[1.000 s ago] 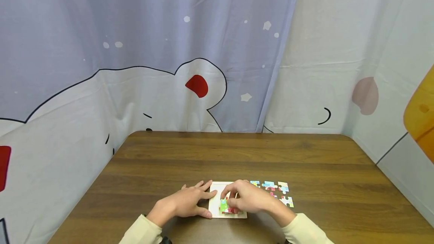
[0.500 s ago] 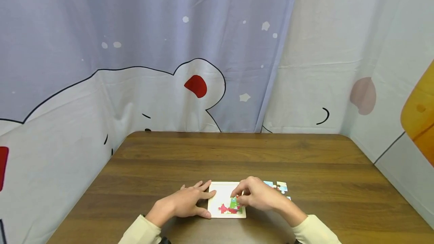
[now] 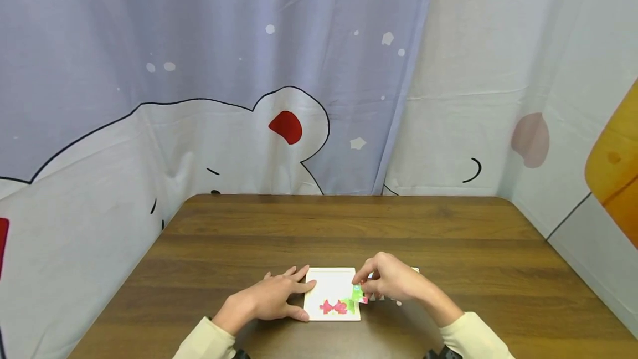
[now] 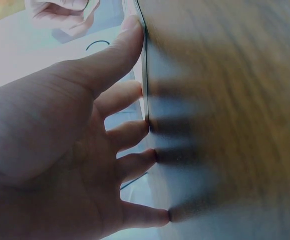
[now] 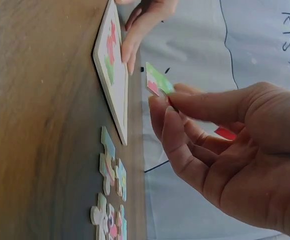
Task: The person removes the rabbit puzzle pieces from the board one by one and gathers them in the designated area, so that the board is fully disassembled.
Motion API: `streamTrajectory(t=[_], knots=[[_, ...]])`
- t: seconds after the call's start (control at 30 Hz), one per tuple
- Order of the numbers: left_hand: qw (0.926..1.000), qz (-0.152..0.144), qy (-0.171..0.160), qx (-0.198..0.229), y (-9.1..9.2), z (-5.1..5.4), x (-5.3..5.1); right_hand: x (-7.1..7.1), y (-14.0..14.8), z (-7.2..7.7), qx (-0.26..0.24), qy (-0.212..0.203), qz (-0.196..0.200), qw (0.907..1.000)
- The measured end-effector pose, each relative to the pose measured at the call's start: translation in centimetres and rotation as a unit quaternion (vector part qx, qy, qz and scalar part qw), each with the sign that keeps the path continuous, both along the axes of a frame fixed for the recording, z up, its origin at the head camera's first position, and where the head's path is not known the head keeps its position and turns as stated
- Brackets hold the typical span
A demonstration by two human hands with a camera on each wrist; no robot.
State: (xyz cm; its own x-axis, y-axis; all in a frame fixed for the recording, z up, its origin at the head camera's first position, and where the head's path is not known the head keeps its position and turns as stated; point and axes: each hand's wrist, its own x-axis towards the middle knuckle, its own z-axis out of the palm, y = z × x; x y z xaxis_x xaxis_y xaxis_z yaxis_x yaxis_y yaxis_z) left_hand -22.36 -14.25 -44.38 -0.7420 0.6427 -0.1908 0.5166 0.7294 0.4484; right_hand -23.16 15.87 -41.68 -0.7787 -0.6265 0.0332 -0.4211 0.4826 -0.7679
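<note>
My right hand [image 3: 391,278] pinches a green and pink puzzle piece [image 5: 158,80] between thumb and fingers, held above the table at the right edge of a white puzzle tray [image 3: 329,284]. Along the tray's near side lie pink and green puzzle pieces [image 3: 333,307]. With fingers spread and fairly straight, my left hand [image 3: 276,295] rests at the tray's left edge. In the left wrist view its thumb [image 4: 130,30] touches the tray's rim, while some fingertips meet the table.
Several loose puzzle pieces [image 5: 110,175] lie on the wooden table [image 3: 249,237] to the right of the tray, mostly behind my right hand in the head view. A printed curtain [image 3: 224,143] hangs behind the table.
My right hand has lifted the green and pink puzzle piece from over the tray and carried it right, uncovering the pieces in the tray. My left hand stays at the tray's edge.
</note>
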Motion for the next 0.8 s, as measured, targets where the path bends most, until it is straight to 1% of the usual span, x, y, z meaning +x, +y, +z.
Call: streamTrajectory(t=[0.1, 0.2, 0.3, 0.37, 0.4, 0.5, 0.6, 0.67, 0.7, 0.8], knots=[[1.0, -0.001, 0.001, 0.001, 0.0, 0.0, 0.0, 0.0, 0.2, 0.0, 0.019, -0.004, -0.011, 0.9998], [1.0, -0.003, 0.003, 0.002, 0.0, 0.0, 0.0, 0.1, 0.4, -0.1, 0.045, 0.009, -0.011, 0.9989], [1.0, -0.003, 0.003, 0.002, -0.1, 0.0, 0.0, 0.3, 0.6, -0.3, 0.063, 0.019, 0.0, 0.9978], [1.0, -0.003, 0.001, 0.003, -0.1, 0.0, 0.0, 0.5, 0.7, -0.3, 0.069, 0.015, 0.007, 0.9975], [1.0, -0.004, 0.0, 0.003, -0.1, 0.0, 0.0, 0.5, 0.7, -0.4, 0.075, 0.02, 0.01, 0.997], [1.0, -0.004, -0.001, 0.003, -0.2, -0.1, -0.1, 0.9, 0.8, -0.5, 0.104, 0.045, 0.017, 0.9935], [1.0, -0.004, -0.002, 0.003, -0.2, -0.2, -0.1, 1.2, 0.7, -0.6, 0.144, 0.089, 0.024, 0.9853], [1.0, -0.004, -0.002, 0.002, -0.2, -0.2, -0.1, 1.4, 0.7, -0.6, 0.162, 0.11, 0.026, 0.9803], [1.0, -0.004, -0.002, 0.003, -0.2, -0.2, -0.1, 1.5, 0.6, -0.6, 0.168, 0.119, 0.027, 0.9783], [1.0, -0.004, 0.001, 0.002, -0.1, -0.3, -0.1, 1.7, 0.6, -0.5, 0.174, 0.127, 0.024, 0.9761]])
